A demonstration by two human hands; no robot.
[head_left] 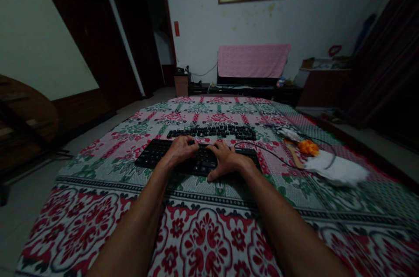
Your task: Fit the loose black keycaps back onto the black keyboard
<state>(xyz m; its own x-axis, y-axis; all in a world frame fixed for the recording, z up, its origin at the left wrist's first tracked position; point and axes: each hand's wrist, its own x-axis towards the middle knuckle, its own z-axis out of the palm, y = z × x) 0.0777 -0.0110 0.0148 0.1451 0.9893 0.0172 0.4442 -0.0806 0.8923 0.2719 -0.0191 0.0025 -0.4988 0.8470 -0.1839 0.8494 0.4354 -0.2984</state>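
Note:
A black keyboard (pixel 150 153) lies flat on the patterned cloth before me, its cable running off to the right. My left hand (pixel 180 149) is closed over its middle, thumb and fingers pressed together; whatever may be between them is too dark to make out. Spread across the right half is my right hand (pixel 225 160), with its thumb toward the near edge and fingers apart on the keyboard. Behind the keyboard, loose black keycaps (pixel 212 131) are laid out in rows. My hands cover part of the keys.
On the right of the cloth (pixel 206 242) lie a white cloth (pixel 335 167), an orange bundle (pixel 308 147), a wooden-handled brush (pixel 294 154) and the black cable (pixel 271 154). Beyond the table, a pink towel (pixel 253 60) covers a screen on a low cabinet.

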